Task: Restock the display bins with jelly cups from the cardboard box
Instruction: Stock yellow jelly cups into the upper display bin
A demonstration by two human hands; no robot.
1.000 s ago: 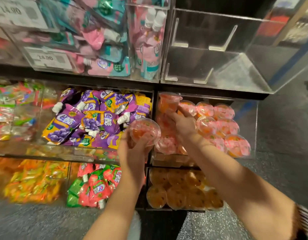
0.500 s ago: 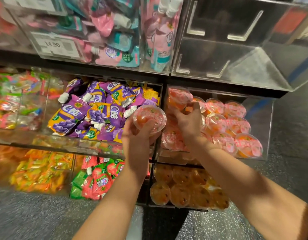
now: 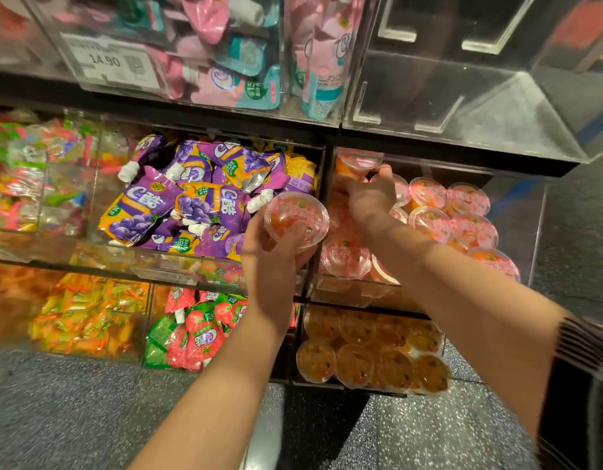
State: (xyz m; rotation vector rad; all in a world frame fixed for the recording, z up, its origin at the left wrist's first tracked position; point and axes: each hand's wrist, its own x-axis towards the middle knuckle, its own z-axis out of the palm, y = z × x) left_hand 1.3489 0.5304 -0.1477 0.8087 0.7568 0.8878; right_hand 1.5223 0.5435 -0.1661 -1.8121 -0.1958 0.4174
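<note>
The left hand [image 3: 276, 262] is wrapped around a jelly cup [image 3: 296, 217] from underneath, fingers curled up the sides and the thumb across the front wall, with the pink film lid facing up. It hangs just in front of the divider between the purple pouches [image 3: 198, 201] and the pink-cup bin [image 3: 537, 212].

The right hand [image 3: 371, 195] is already deep in that bin, fingers curled over the top of a second cup [image 3: 358, 162] at the back-left corner. Looks like it's holding it, though how firm the hold is I can't tell.

Handling-wise I'd guess these are light but dense for their size, with thin, stiff plastic walls that flex if you squeeze. The film lid is the weak spot, so no thumb pressure there. Best hold is what the left hand has: walls below the rim, base cupped. The plastic is probably slick, so the rim lip works as a stop above the fingers.

The cups [image 3: 428, 218] to the right of the right hand sit lid-up in loose rows, touching each other.
</note>
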